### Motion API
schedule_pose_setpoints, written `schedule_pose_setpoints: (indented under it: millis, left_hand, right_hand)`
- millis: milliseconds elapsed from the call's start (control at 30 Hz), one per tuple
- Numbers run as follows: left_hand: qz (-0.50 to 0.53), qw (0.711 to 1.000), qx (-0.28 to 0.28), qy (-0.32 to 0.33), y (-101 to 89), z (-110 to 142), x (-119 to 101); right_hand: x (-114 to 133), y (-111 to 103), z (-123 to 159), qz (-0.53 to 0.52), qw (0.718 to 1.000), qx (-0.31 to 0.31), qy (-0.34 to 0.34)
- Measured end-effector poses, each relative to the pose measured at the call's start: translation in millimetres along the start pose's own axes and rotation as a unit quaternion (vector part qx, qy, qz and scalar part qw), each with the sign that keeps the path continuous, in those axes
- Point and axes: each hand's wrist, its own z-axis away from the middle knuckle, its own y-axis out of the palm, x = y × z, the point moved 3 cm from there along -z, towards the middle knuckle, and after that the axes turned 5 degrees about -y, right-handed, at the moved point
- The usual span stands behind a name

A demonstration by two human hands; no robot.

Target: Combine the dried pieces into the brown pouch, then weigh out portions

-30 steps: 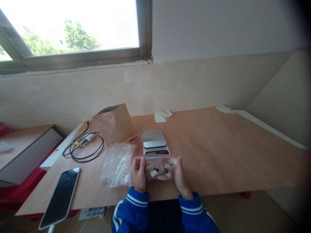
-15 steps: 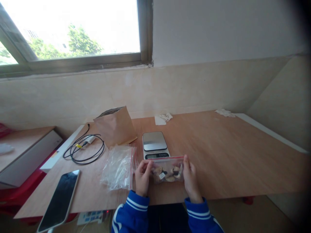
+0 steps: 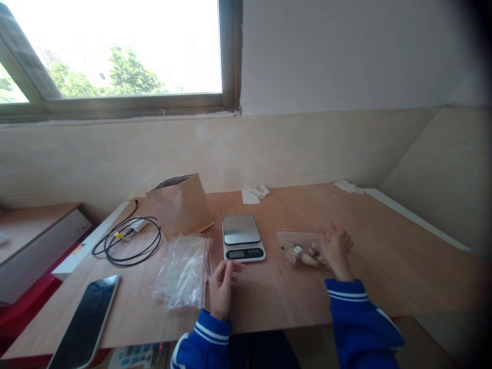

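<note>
My right hand (image 3: 337, 249) is closed on the right end of a clear zip bag (image 3: 284, 237) with a red seal line. Inside the bag are light-brown pieces, some dark bits and a small white square packet. The bag is to the right of a digital kitchen scale (image 3: 241, 230) with a steel platform, which bears nothing. My left hand (image 3: 222, 287) holds nothing; its fingers are slightly bent and apart, just in front of the scale. Left of that hand lies a pile of clear zip bags (image 3: 183, 271) with red seal lines.
Behind the pile stands an open brown paper bag (image 3: 180, 205). A coiled black cable (image 3: 132, 259) and a phone (image 3: 86, 320) are on the left of the wooden table (image 3: 384, 256). Crumpled tissue (image 3: 260, 192) lies near the wall, with more tissue (image 3: 349, 187) farther right.
The filled zip bag has moved from in front of the scale to its right, carried by my right hand. My left hand has let go of it and stays in front of the scale.
</note>
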Motion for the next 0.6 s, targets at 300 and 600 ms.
schedule_pose_setpoints:
  millis: [300,600]
  left_hand:
    - [-0.177,0.917,-0.313,0.174,-59.9,-4.9,-61.5]
    - [-0.281,0.866,-0.365,0.196,-174.3,-106.6,-44.4]
  right_hand:
    - [-6.6,36.9,82.5,0.261,0.941,0.185,-0.108]
    - [-33.4,69.6,6.1,0.259,0.913,0.252,-0.189]
